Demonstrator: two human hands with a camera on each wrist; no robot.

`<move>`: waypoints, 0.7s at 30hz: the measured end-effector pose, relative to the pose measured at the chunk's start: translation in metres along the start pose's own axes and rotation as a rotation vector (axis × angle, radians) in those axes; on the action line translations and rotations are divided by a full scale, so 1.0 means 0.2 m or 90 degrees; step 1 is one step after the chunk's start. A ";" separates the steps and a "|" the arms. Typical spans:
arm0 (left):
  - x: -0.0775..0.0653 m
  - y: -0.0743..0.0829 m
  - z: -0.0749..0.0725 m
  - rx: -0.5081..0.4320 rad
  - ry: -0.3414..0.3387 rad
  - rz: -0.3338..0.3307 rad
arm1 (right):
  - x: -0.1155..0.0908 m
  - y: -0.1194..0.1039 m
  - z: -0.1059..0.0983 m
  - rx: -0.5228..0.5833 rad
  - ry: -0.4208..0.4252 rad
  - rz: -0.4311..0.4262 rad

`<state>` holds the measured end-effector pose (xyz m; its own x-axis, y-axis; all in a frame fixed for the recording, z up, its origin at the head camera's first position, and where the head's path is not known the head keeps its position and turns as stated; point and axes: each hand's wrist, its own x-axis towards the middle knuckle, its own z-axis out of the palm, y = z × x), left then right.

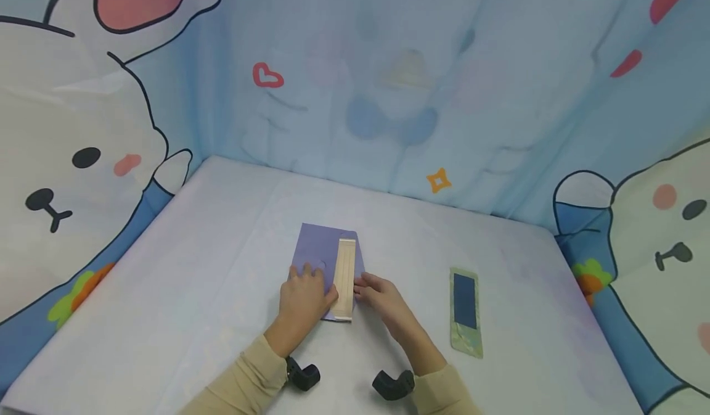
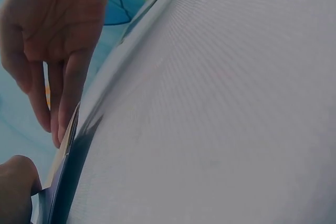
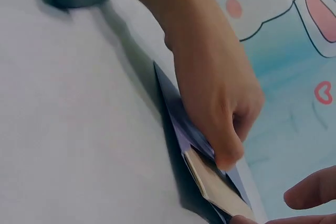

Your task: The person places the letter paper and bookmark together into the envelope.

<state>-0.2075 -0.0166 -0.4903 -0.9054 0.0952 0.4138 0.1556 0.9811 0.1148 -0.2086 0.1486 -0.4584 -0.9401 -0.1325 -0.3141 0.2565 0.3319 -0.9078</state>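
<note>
A flat purple folder-like piece (image 1: pixel 317 242) lies on the table, a long beige strip (image 1: pixel 345 267) running along its right side. My left hand (image 1: pixel 302 298) rests on the purple surface with its fingers spread, the thumb on the strip's left edge. At the right edge, the fingertips of my right hand (image 1: pixel 388 307) reach the strip and the purple border with fingers extended. The left wrist view shows that right hand (image 2: pixel 58 40) with long straight fingers by the strip. In the right wrist view, the left hand (image 3: pixel 215 98) presses down from above.
On the right of the white-covered table (image 1: pixel 532 316) lies a pale green patterned rectangle (image 1: pixel 466 341) with a dark blue panel (image 1: pixel 465 298). A blue curtain (image 1: pixel 333 137) with cartoon figures hangs around the table. Black devices (image 1: pixel 394 385) sit at both wrists.
</note>
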 end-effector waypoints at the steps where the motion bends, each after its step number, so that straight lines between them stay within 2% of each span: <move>1: 0.00 0.00 0.00 0.001 0.001 0.000 | -0.02 0.00 0.00 0.002 -0.007 0.001; 9: 0.02 -0.03 -0.01 0.002 0.010 -0.004 | -0.16 -0.01 0.05 0.039 -0.054 -0.024; 12: 0.02 -0.03 -0.02 0.002 0.006 -0.008 | -0.17 -0.02 0.07 0.046 -0.054 -0.037; 21: 0.01 -0.01 0.00 -0.024 -0.025 -0.011 | -0.17 -0.01 0.09 0.052 -0.034 -0.025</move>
<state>-0.2094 -0.0182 -0.4897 -0.9228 0.0857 0.3755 0.1539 0.9758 0.1554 -0.1730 0.1353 -0.4501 -0.9367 -0.1948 -0.2908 0.2398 0.2480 -0.9386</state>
